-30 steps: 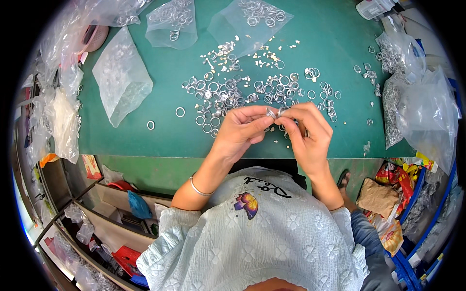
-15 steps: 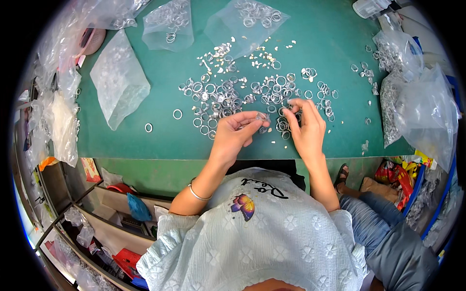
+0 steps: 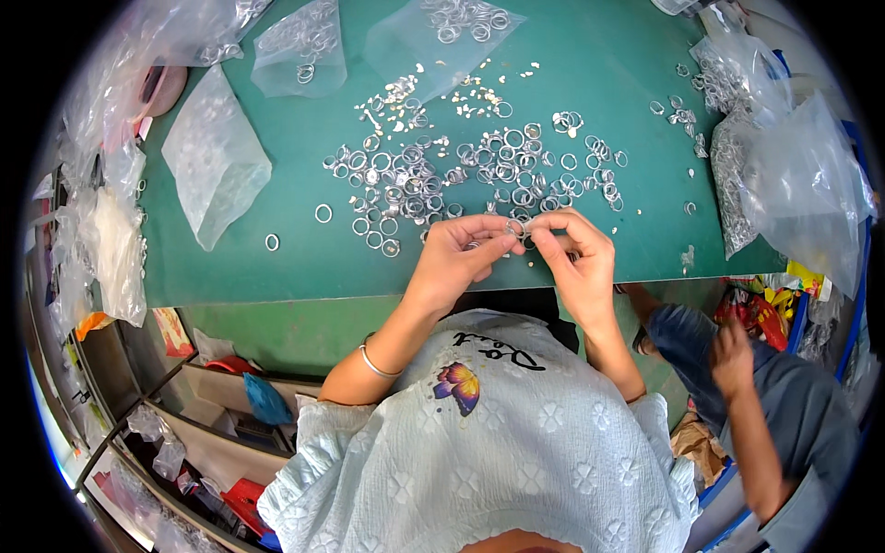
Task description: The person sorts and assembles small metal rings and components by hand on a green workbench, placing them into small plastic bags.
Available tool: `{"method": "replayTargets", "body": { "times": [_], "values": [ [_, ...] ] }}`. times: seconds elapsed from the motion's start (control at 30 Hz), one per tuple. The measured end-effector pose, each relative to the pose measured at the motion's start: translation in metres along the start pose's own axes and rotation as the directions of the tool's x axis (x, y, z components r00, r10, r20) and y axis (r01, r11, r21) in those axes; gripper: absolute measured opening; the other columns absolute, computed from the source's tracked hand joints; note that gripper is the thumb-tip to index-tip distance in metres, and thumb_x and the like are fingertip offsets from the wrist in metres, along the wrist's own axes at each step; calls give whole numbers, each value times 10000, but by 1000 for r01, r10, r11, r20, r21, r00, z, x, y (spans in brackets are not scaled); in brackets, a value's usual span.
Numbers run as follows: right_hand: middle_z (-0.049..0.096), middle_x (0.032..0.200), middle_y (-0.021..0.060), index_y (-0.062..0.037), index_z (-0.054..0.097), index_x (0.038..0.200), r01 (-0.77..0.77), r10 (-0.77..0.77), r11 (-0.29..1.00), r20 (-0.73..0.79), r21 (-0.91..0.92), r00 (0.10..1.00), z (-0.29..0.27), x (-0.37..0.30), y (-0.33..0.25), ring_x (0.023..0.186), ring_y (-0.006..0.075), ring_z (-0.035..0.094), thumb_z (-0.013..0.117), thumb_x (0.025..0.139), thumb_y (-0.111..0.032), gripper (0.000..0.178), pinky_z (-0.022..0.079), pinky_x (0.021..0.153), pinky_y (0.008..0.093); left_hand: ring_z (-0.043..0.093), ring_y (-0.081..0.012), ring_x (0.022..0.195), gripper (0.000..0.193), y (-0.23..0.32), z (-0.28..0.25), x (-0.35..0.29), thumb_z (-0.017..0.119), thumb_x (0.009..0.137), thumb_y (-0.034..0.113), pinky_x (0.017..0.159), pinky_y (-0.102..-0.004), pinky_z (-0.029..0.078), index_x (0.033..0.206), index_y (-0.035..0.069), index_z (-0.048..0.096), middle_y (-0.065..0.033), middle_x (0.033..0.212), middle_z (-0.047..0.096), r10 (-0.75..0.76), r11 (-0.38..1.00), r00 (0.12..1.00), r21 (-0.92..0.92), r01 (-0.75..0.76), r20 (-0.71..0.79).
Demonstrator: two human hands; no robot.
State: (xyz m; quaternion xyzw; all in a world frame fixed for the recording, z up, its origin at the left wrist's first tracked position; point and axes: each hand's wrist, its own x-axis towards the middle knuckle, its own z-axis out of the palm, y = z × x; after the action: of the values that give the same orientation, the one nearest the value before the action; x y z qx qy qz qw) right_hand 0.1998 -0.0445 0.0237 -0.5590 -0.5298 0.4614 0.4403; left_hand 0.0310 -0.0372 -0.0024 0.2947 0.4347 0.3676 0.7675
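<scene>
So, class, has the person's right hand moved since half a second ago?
Yes: judged against the green table, the right hand has moved toward its near edge and closer to the left hand.

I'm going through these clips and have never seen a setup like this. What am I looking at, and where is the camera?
There is no machine here: these are a person's bare left hand and right hand. The view comes from a wide fisheye camera worn on the head, looking down, so straight edges bend toward the rim.

On the green table lie many loose metal rings, pale chips and clear plastic bags. The fingertips of both hands meet at a small silvery piece; its details are too small to make out. At lower right, another person's hand shows.
</scene>
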Motion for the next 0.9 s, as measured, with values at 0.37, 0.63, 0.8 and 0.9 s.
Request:
{"method": "replayTargets", "body": {
  "times": [0.37,0.63,0.8,0.9],
  "values": [
    [618,787,45,3,668,873,120,-115,978,42,-173,993,-6,-8,-6,513,70,421,722,779,-13,110,334,466,231,458,5,572,177,2,13,-6,642,862,17,463,-156,306,1034,-5,672,-16,817,668,134,948,990,298,-114,-48],
    [642,838,52,-43,697,859,462,-505,784,7,-415,863,-9,-13,7,582,185,619,743,700,10,174,475,488,284,397,-13,518,187,6,15,-11,622,879,25,452,-181,286,1058,-14,661,25,727,598,105,985,995,137,-103,-2],
    [635,855,27,-77,706,876,498,-539,682,94,-536,837,-9,-16,7,547,172,598,677,683,17,217,467,476,282,394,3,530,206,0,9,-8,648,875,62,441,-159,280,1076,21,666,7,842,652,53,999,998,2,-53,24],
    [627,870,9,-95,708,886,532,-545,653,153,-539,824,-8,-14,7,523,163,581,638,672,13,250,456,460,288,393,-6,522,217,3,13,-10,644,880,67,439,-166,286,1090,13,654,-10,875,658,26,1000,999,15,-26,-18]
  ]
}}
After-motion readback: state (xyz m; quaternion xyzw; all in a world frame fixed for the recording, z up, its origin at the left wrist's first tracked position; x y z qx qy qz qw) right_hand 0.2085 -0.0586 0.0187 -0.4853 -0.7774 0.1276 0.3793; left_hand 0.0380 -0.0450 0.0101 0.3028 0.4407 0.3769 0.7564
